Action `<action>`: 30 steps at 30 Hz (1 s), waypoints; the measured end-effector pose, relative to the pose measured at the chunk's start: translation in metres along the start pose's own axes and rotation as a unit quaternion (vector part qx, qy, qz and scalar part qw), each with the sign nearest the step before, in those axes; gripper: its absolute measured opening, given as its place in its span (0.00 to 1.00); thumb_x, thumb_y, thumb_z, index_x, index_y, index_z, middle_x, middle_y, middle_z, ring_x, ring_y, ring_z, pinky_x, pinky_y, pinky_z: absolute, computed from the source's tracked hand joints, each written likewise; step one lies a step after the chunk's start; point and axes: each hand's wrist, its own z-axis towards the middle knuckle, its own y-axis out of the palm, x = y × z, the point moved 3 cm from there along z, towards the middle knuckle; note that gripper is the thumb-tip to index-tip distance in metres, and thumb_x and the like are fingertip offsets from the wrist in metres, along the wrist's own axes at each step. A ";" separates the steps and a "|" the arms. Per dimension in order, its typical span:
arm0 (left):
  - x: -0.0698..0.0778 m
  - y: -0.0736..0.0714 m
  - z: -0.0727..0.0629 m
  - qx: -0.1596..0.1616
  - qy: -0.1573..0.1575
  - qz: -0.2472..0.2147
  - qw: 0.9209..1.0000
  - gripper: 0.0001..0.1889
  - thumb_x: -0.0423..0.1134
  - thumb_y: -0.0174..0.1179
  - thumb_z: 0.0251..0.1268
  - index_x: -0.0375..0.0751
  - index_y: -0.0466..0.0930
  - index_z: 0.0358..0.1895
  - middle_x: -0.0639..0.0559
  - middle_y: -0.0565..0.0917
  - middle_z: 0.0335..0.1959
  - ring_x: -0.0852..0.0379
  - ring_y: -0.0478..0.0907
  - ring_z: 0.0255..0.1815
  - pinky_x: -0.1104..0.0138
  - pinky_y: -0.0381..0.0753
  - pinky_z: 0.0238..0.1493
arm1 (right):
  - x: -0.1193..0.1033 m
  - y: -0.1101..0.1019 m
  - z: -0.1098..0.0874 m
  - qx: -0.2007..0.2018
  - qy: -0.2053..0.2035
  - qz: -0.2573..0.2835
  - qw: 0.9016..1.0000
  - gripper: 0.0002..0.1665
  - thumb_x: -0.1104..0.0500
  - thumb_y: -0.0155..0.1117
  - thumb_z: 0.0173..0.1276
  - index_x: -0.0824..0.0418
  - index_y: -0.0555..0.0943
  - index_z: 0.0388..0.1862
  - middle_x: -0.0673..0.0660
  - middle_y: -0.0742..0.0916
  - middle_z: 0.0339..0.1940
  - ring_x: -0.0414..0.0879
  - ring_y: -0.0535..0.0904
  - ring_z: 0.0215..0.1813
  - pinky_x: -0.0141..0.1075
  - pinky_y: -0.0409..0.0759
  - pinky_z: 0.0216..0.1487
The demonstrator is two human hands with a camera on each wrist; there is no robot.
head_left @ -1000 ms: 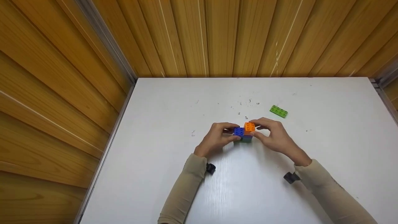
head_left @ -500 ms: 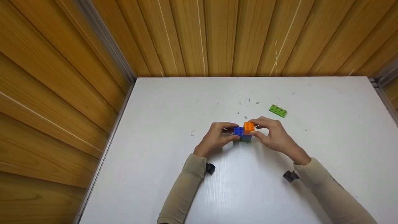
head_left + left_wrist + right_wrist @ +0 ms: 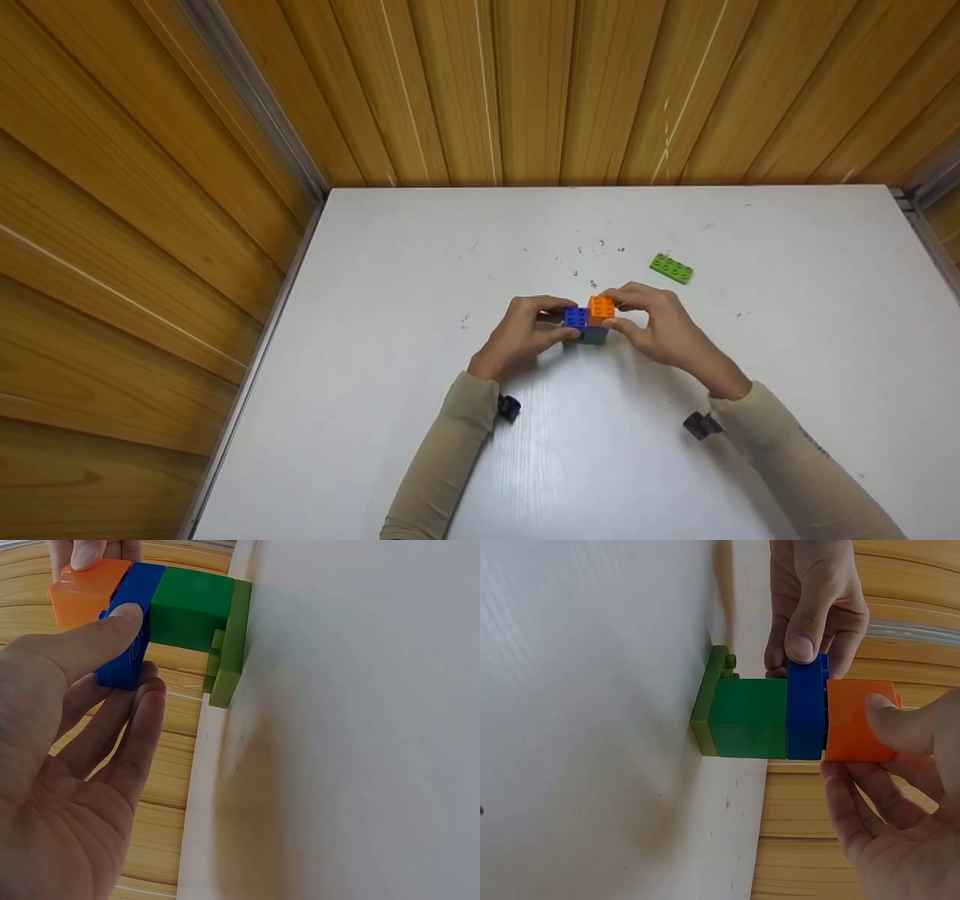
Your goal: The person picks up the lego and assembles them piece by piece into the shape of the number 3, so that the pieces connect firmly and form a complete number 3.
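My left hand [image 3: 517, 330] pinches the blue brick [image 3: 576, 316] between thumb and fingers, at its left part. At the blue brick's right end, the orange brick [image 3: 602, 307] sits on top, and my right hand [image 3: 664, 330] grips it with thumb and fingertips. Under the blue brick, both wrist views show a dark green brick [image 3: 748, 718] standing on a flat olive-green plate [image 3: 231, 652], which lies on the table. A thin dark seam runs between orange and blue; I cannot tell whether they are fully pressed together.
A flat light green plate with studs [image 3: 671, 268] lies on the white table [image 3: 390, 285], behind and right of the stack. Small dark marks dot the tabletop. Wood-panelled walls [image 3: 525, 90] stand along the table's back and left edges.
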 end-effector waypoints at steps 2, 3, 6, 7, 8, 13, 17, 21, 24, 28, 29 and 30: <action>0.000 0.000 0.000 0.000 0.002 -0.003 1.000 0.20 0.38 0.73 0.71 0.39 0.87 0.63 0.47 0.89 0.58 0.62 0.88 0.53 0.68 0.87 0.61 | 0.000 -0.001 0.000 -0.003 0.003 -0.001 1.000 0.21 0.63 0.76 0.71 0.63 0.88 0.62 0.57 0.91 0.51 0.57 0.89 0.55 0.56 0.88 0.60; 0.000 0.000 0.000 0.001 0.003 -0.005 1.000 0.20 0.38 0.73 0.70 0.39 0.87 0.63 0.46 0.90 0.58 0.62 0.88 0.53 0.68 0.87 0.61 | -0.001 -0.001 0.001 -0.005 0.003 -0.001 1.000 0.21 0.62 0.76 0.71 0.62 0.88 0.62 0.57 0.91 0.51 0.57 0.89 0.55 0.56 0.88 0.60; 0.000 0.000 0.000 0.005 0.004 -0.008 1.000 0.20 0.37 0.74 0.70 0.38 0.87 0.62 0.46 0.90 0.57 0.61 0.88 0.52 0.67 0.87 0.60 | -0.002 -0.001 0.002 -0.010 0.002 -0.003 1.000 0.21 0.61 0.76 0.72 0.62 0.88 0.62 0.56 0.91 0.50 0.59 0.89 0.56 0.58 0.87 0.60; 0.000 0.000 0.000 0.006 0.004 -0.007 1.000 0.20 0.37 0.74 0.70 0.38 0.87 0.62 0.46 0.90 0.57 0.61 0.88 0.52 0.67 0.87 0.60 | -0.002 -0.001 0.003 -0.013 0.004 -0.004 1.000 0.21 0.61 0.76 0.72 0.62 0.88 0.62 0.56 0.91 0.50 0.58 0.89 0.56 0.58 0.87 0.61; 0.000 0.000 0.000 0.007 0.004 -0.006 1.000 0.20 0.37 0.74 0.69 0.38 0.87 0.62 0.46 0.90 0.57 0.61 0.88 0.52 0.67 0.87 0.60 | -0.002 -0.001 0.003 -0.015 0.002 -0.006 1.000 0.21 0.61 0.76 0.72 0.61 0.88 0.62 0.56 0.91 0.50 0.59 0.88 0.56 0.59 0.87 0.61; 0.001 0.000 -0.001 0.006 0.002 0.001 1.000 0.20 0.37 0.73 0.70 0.39 0.87 0.63 0.47 0.89 0.58 0.62 0.88 0.53 0.67 0.87 0.61 | -0.003 -0.001 0.003 -0.019 0.001 -0.007 1.000 0.20 0.60 0.76 0.72 0.61 0.88 0.61 0.55 0.91 0.49 0.59 0.89 0.56 0.60 0.87 0.61; 0.002 0.000 -0.001 0.003 0.000 -0.001 1.000 0.21 0.39 0.73 0.70 0.40 0.87 0.63 0.48 0.89 0.59 0.62 0.88 0.54 0.67 0.87 0.61 | -0.001 -0.001 0.002 -0.014 0.003 -0.007 1.000 0.21 0.60 0.75 0.73 0.63 0.88 0.62 0.56 0.91 0.49 0.59 0.89 0.55 0.59 0.87 0.60; 0.002 0.000 -0.001 0.000 -0.002 0.001 1.000 0.21 0.39 0.73 0.71 0.40 0.86 0.64 0.48 0.89 0.60 0.62 0.88 0.54 0.67 0.87 0.61 | 0.001 -0.001 0.001 -0.008 0.001 -0.001 1.000 0.21 0.60 0.75 0.72 0.63 0.88 0.62 0.56 0.91 0.49 0.58 0.89 0.55 0.58 0.87 0.60; 0.001 0.000 0.000 -0.001 -0.004 -0.001 1.000 0.21 0.38 0.73 0.70 0.40 0.86 0.64 0.48 0.89 0.60 0.62 0.87 0.54 0.67 0.86 0.61 | 0.004 0.000 0.001 -0.007 0.006 0.007 1.000 0.21 0.60 0.76 0.72 0.63 0.88 0.62 0.55 0.91 0.48 0.57 0.89 0.55 0.57 0.87 0.61; 0.002 0.000 0.000 0.000 -0.008 -0.007 1.000 0.21 0.38 0.73 0.70 0.41 0.87 0.64 0.48 0.89 0.60 0.62 0.87 0.54 0.67 0.86 0.62 | 0.007 -0.001 0.001 -0.016 0.014 0.015 1.000 0.22 0.58 0.76 0.72 0.61 0.88 0.63 0.54 0.91 0.49 0.56 0.89 0.56 0.56 0.87 0.62; 0.002 0.000 0.000 0.000 -0.008 -0.008 1.000 0.21 0.39 0.73 0.70 0.41 0.87 0.64 0.49 0.89 0.60 0.62 0.87 0.54 0.67 0.86 0.62 | 0.008 -0.001 0.001 -0.018 0.014 0.017 1.000 0.22 0.58 0.76 0.72 0.61 0.88 0.63 0.54 0.91 0.50 0.56 0.89 0.57 0.56 0.87 0.62; 0.002 0.000 0.000 -0.001 -0.007 -0.009 1.000 0.21 0.39 0.74 0.70 0.41 0.87 0.64 0.49 0.89 0.60 0.62 0.87 0.54 0.67 0.86 0.62 | 0.008 -0.002 0.001 -0.018 0.014 0.019 1.000 0.22 0.58 0.77 0.71 0.60 0.88 0.62 0.54 0.91 0.50 0.56 0.89 0.57 0.56 0.87 0.62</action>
